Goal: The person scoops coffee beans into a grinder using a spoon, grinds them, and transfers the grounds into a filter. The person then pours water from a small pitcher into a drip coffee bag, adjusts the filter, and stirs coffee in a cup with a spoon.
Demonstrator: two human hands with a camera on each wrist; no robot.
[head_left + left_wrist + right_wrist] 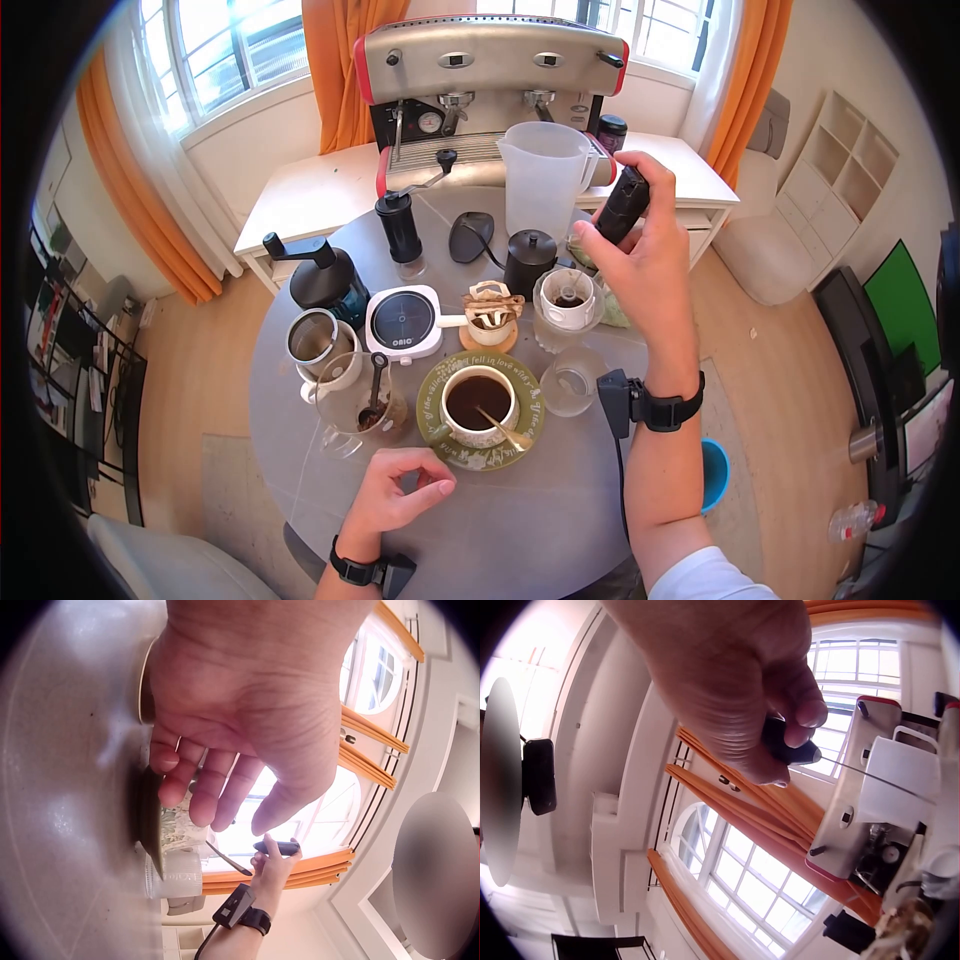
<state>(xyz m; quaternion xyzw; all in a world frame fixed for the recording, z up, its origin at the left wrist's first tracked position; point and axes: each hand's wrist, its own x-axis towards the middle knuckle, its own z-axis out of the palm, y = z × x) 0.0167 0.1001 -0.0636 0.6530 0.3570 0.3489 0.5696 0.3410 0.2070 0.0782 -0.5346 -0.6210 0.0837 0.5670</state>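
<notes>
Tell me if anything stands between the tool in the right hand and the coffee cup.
In the head view, the filter lies between the tool and the cup, but the right hand is raised, so the tool could probably pass above. A spoon leans out over the cup's near-right rim.

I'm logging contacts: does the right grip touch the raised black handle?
Touching. The right wrist view shows the right grip curled round the black handle.

Orange curtain (345, 80) beside bright window (245, 42)
</notes>
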